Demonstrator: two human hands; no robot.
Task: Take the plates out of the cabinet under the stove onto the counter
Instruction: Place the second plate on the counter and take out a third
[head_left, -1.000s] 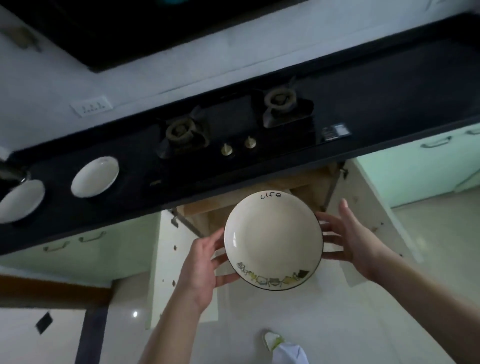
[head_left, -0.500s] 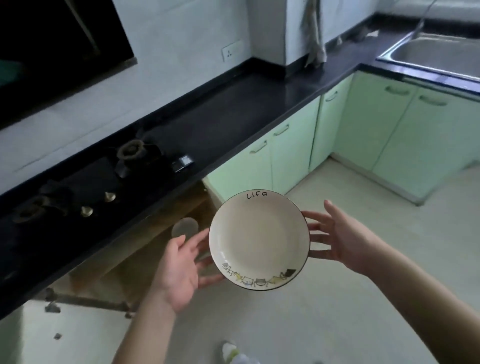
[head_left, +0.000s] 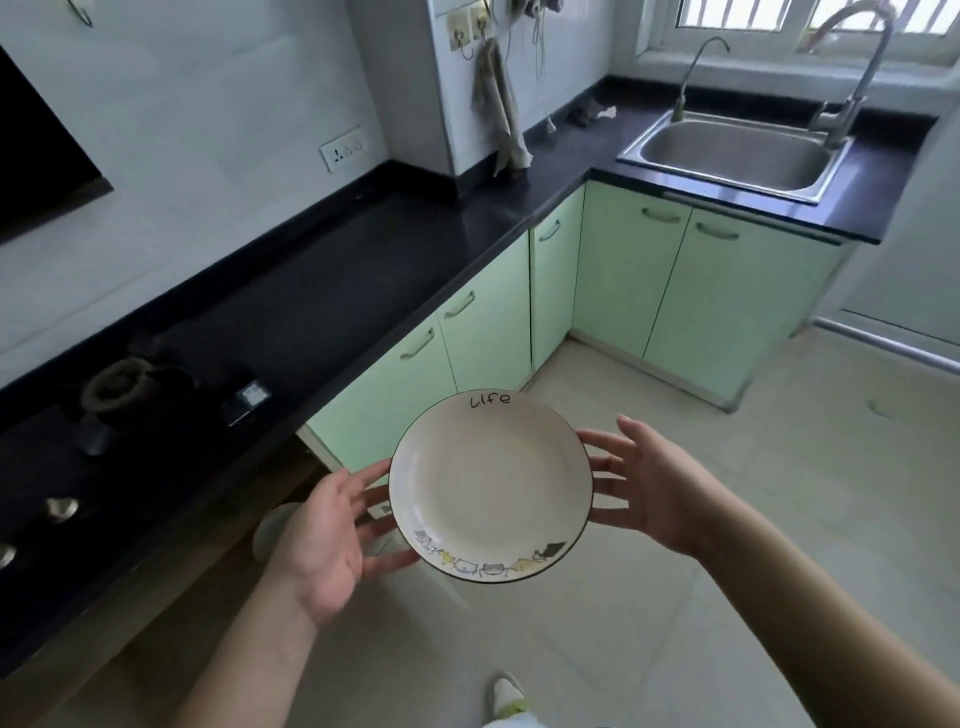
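A cream plate (head_left: 488, 488) with a thin black rim, the word "Life" at its far edge and small cartoon figures at its near edge is held level in front of me above the floor. My left hand (head_left: 324, 540) supports its left edge with spread fingers underneath. My right hand (head_left: 654, 488) presses its right edge with fingers apart. The black counter (head_left: 332, 280) runs along the left, with the stove (head_left: 119, 415) set into it. Under the stove the open cabinet (head_left: 197, 551) shows a dim wooden inside, and another pale plate (head_left: 272, 530) sits there behind my left hand.
Light green cabinet doors (head_left: 467, 332) line the counter's front up to the corner. A steel sink (head_left: 737, 156) with two taps sits at the back right. A cloth (head_left: 501, 114) hangs on the wall pillar. Pale floor tiles stretch to the right. My shoe (head_left: 506, 696) shows below.
My view has swung right from the stove toward the sink corner. The plate stays held between both hands. The two white plates on the counter's left end have left the view.
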